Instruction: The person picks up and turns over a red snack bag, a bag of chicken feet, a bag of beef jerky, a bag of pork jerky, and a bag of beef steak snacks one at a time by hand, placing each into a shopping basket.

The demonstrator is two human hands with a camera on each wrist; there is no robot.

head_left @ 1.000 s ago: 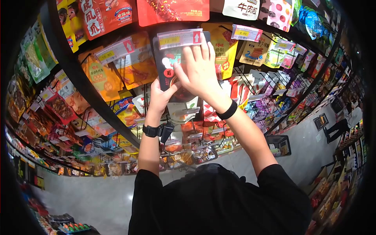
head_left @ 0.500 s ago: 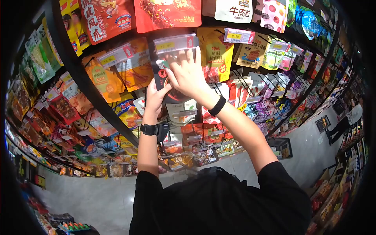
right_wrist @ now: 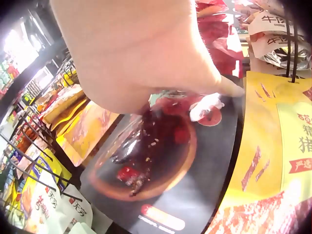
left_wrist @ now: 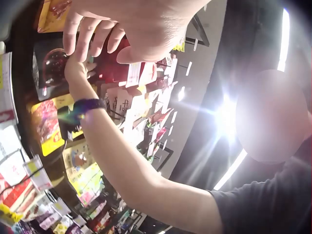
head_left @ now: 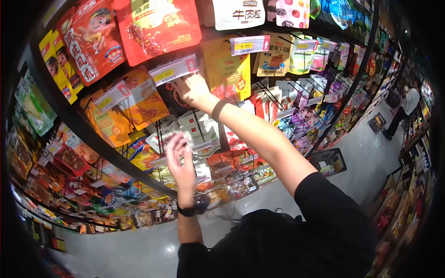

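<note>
A black snack packet [right_wrist: 209, 161] with a picture of a bowl hangs on the rack, mostly covered in the head view by my right hand [head_left: 193, 90] and a price tag [head_left: 174, 69]. The right hand reaches under this tag, over the packet's upper part. In the right wrist view its thumb [right_wrist: 229, 87] stretches across the packet's front, but the other fingers are hidden, so I cannot tell whether they grip it. My left hand [head_left: 180, 162] hangs lower down, apart from the packet, with loosely bent fingers and nothing in them. Its fingers [left_wrist: 87, 34] also show in the left wrist view.
A yellow packet [head_left: 227, 74] hangs right of the black one, orange packets [head_left: 143, 99] to its left. Red bags [head_left: 160, 28] hang above; white packets [head_left: 199, 127] below. A dark basket [head_left: 328, 162] stands on the floor at right. Farther right is a person [head_left: 408, 106].
My left hand has let go of the black packet and dropped down toward me. The right hand stays at the packet, higher under the price tag. The head view has shifted right.
</note>
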